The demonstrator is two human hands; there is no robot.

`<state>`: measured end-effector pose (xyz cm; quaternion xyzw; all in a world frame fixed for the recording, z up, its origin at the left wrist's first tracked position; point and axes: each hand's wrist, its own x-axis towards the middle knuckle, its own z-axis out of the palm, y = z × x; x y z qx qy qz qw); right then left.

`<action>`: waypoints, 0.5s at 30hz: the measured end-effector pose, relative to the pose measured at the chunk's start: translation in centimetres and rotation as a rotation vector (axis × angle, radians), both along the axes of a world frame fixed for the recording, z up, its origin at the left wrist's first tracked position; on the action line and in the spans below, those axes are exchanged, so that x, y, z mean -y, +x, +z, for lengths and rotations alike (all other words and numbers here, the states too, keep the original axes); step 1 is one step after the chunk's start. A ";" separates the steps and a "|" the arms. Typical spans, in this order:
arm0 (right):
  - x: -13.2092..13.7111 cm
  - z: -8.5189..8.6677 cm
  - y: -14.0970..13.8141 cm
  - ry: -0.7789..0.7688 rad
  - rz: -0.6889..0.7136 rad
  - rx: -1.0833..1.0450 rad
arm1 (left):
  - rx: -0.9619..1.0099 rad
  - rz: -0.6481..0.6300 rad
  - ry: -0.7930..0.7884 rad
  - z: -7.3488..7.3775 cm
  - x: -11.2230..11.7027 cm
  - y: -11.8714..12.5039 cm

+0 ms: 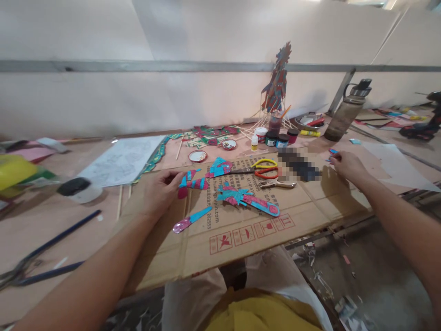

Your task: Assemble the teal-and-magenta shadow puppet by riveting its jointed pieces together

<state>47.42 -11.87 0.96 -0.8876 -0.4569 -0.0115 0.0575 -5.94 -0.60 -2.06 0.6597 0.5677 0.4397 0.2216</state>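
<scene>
My left hand [161, 191] rests on a brown cardboard sheet [241, 239], its fingers curled round one end of a pink and turquoise painted puppet piece [193, 182]. Beside it on the cardboard lie other painted cut-outs: a larger pink and blue one [248, 198], a narrow strip [192, 219] and a turquoise one [219, 167]. My right hand [347, 164] reaches out to the far right of the cardboard and pinches a small blue scrap [332, 151] with its fingertips.
Yellow and orange scissors [264, 168] and pliers [277, 184] lie on the cardboard. Behind stand paint pots [277, 138], a glue bottle [254, 142], a finished puppet on sticks [276, 85] and a water bottle [347, 112]. A drawing sheet [120, 161] and a tape roll [77, 188] lie left.
</scene>
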 end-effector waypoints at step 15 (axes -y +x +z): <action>-1.7 -3.4 -5.6 -0.018 0.218 0.105 | -0.063 -0.067 -0.008 0.5 0.1 -0.2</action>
